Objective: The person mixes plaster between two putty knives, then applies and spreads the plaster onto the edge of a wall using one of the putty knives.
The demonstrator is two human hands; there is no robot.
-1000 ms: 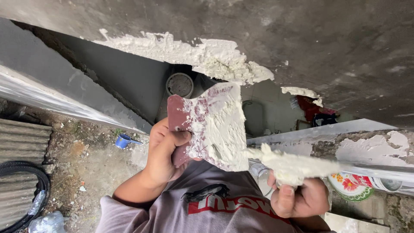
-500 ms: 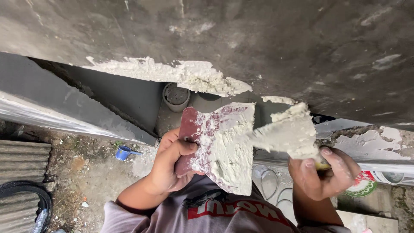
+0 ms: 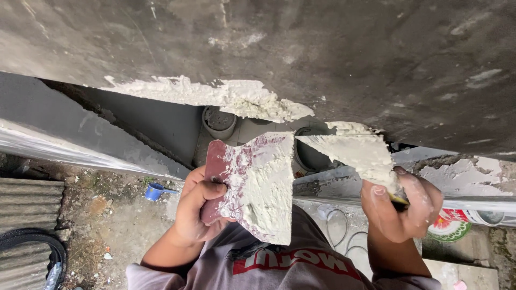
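the left hand (image 3: 199, 209) wraps its fingers tight around a dark red plaster board (image 3: 258, 188) smeared with white putty, held just beside a putty knife (image 3: 352, 153) loaded with the same paste. the right hand (image 3: 403, 207) clenches the knife's handle, its blade tip near the grey concrete slab (image 3: 322, 59) overhead.

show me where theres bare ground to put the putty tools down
Bare dirt ground lies between the corrugated sheet and the left hand, below the blue scoop. Under the wall edge it is crowded: buckets, and wire loops between the red scraper and the right hand holding the putty knife.
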